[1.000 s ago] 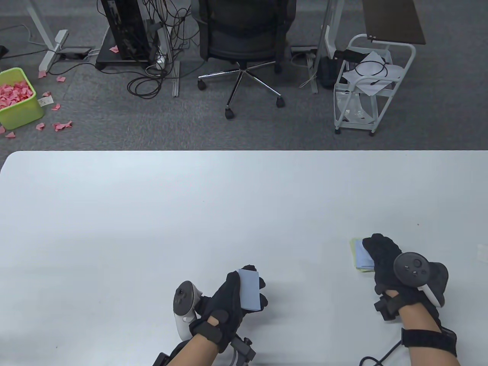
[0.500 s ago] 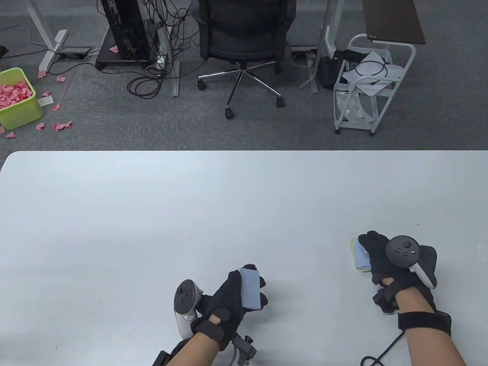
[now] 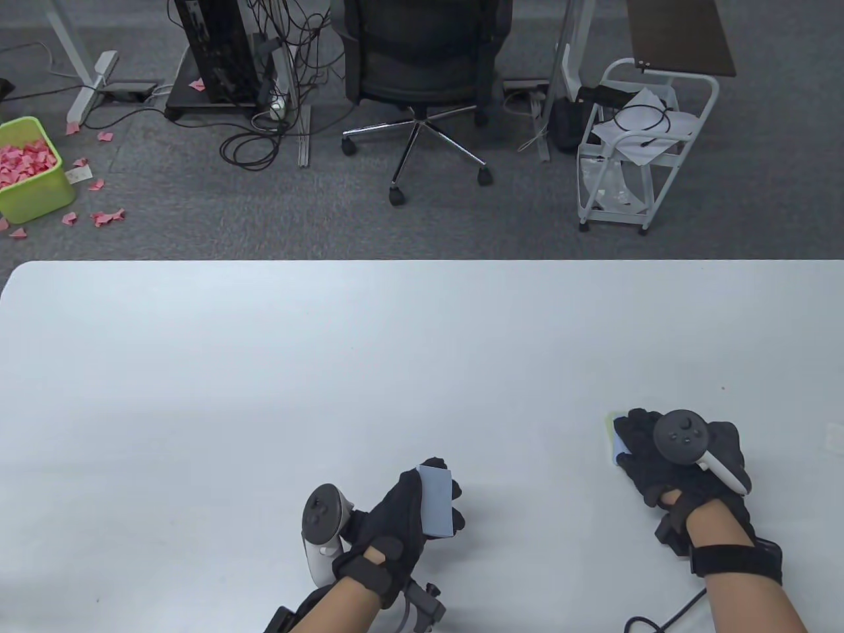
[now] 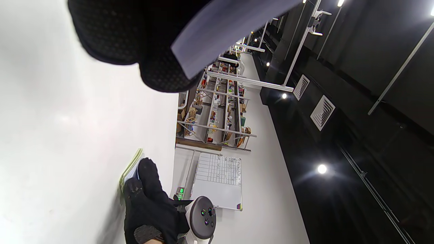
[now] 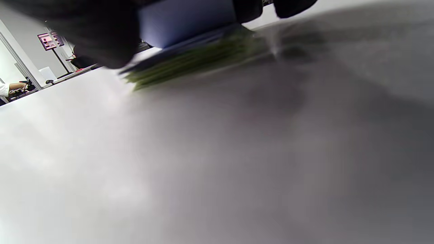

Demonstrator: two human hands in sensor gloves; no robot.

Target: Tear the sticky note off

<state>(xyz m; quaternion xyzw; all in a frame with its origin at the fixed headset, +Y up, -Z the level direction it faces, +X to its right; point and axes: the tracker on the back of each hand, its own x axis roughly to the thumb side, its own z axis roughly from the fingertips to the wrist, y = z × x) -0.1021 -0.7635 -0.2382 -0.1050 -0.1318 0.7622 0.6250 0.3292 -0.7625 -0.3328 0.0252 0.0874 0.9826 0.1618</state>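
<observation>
My left hand (image 3: 409,511) holds a blue sticky note pad (image 3: 436,501) a little above the white table (image 3: 330,369) near the front edge; the pad's blue edge shows in the left wrist view (image 4: 217,34). My right hand (image 3: 649,448) rests flat on a small pile of blue and green sticky notes (image 3: 616,440) on the table at the right. The pile also shows in the left wrist view (image 4: 130,169) and the right wrist view (image 5: 190,64), where my fingers lie on its top blue sheet. Most of the pile is hidden under the hand.
Beyond the table's far edge stand an office chair (image 3: 422,72), a white wire cart (image 3: 633,145) and a green bin of pink scraps (image 3: 26,168) on the carpet. A small white item (image 3: 834,438) lies at the table's right edge.
My right hand has slid left and toward me over the note pile, covering more of it. My left hand with the blue pad has barely moved.
</observation>
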